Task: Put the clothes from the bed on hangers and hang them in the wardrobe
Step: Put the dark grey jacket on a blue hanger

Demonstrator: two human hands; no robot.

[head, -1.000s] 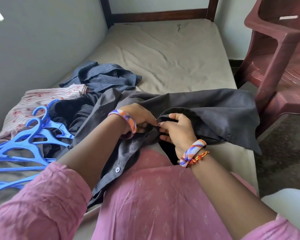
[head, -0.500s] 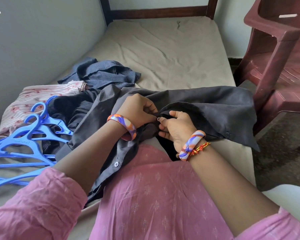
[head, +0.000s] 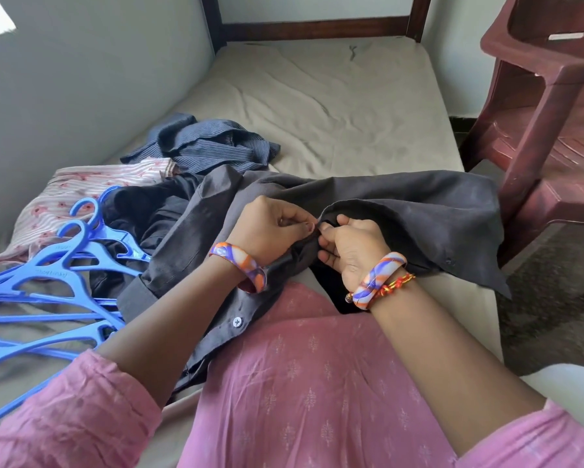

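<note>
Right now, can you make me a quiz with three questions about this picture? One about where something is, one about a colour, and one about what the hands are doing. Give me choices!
1. Where do the hangers lie?
A. On the bed, to the person's left
B. On the red chair
C. On the floor

2. What colour are the hangers?
A. Green
B. Blue
C. White

3. What are the two hands doing?
A. Resting flat on the bed
B. Holding a hanger
C. Pinching the grey shirt

Answers:
1. A: the hangers are piled on the bed at the left side.
2. B: they are all bright blue plastic.
3. C: the left hand and right hand both pinch the grey shirt where their fingertips meet.
</note>
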